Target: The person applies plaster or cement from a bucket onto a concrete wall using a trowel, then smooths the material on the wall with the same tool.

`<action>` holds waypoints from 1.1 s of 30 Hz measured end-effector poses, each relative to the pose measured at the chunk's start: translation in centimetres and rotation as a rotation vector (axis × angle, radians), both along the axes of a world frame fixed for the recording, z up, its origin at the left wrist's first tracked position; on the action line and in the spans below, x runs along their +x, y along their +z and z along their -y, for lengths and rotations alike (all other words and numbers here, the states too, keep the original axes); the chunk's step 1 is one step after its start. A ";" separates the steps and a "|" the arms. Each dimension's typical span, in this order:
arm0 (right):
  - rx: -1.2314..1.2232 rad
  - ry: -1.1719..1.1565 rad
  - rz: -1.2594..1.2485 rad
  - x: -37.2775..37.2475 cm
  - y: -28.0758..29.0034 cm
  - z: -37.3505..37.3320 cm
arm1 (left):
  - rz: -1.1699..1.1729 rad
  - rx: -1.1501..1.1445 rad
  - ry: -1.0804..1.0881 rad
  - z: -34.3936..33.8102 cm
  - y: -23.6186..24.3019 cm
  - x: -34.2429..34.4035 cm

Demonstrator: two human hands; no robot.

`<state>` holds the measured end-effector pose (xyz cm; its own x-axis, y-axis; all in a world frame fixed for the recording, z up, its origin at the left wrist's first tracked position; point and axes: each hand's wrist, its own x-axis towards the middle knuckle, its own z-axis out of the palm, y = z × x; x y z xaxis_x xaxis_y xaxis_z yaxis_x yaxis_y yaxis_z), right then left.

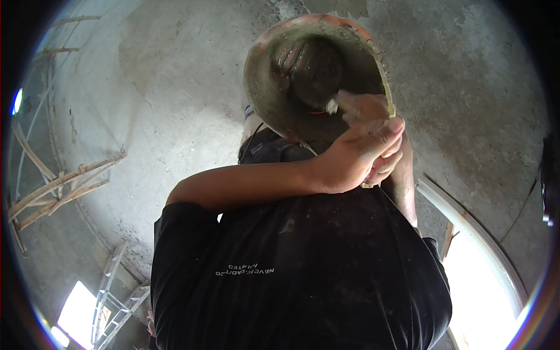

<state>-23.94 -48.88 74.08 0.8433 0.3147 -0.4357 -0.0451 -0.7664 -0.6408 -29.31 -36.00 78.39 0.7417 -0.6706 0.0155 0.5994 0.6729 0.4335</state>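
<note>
A round bucket [265, 87] with a worn orange rim and a grey, mortar-stained inside is tipped so its mouth faces me. My left arm crosses my chest, and my left hand [356, 153] is closed at the bucket's right-hand rim, fingers curled round. A small tan end [367, 185] pokes out below those fingers; what it belongs to is hidden. Inside the bucket's mouth is my right hand [366, 109], partly behind the left and smeared by motion. Its fingers look bent together, with a small whitish lump [331, 107] at their tips.
Rough grey concrete floor [175, 87] surrounds me. To the left stand a wooden trestle frame [70, 184] and, nearer, a metal stepladder [119, 306]. A bright opening with a pale frame [475, 219] lies at the lower right. Dark gear [548, 178] shows at the right edge.
</note>
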 end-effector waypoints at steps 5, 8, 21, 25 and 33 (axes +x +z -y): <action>-0.485 0.138 0.377 -0.5 -2.5 -2.8 | 0.060 0.022 -0.039 0.7 0.3 -0.2; -0.289 0.214 0.393 -2.6 -2.8 -2.7 | -0.029 0.040 -0.020 0.4 0.4 0.0; -0.584 0.248 0.403 -2.2 -2.7 -2.6 | 0.000 0.036 0.027 1.0 0.4 -1.3; 0.042 -0.192 0.204 -3.7 -2.2 0.2 | 0.002 0.030 0.065 0.3 0.2 -1.0; -0.491 0.129 0.392 -1.1 -2.2 -4.0 | 0.083 0.033 -0.022 0.9 -0.1 -1.8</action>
<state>-25.06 -44.89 71.85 0.9380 0.2662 -0.2220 0.2331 -0.9585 -0.1643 -31.12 -36.92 78.30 0.7238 -0.6878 0.0541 0.5749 0.6447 0.5038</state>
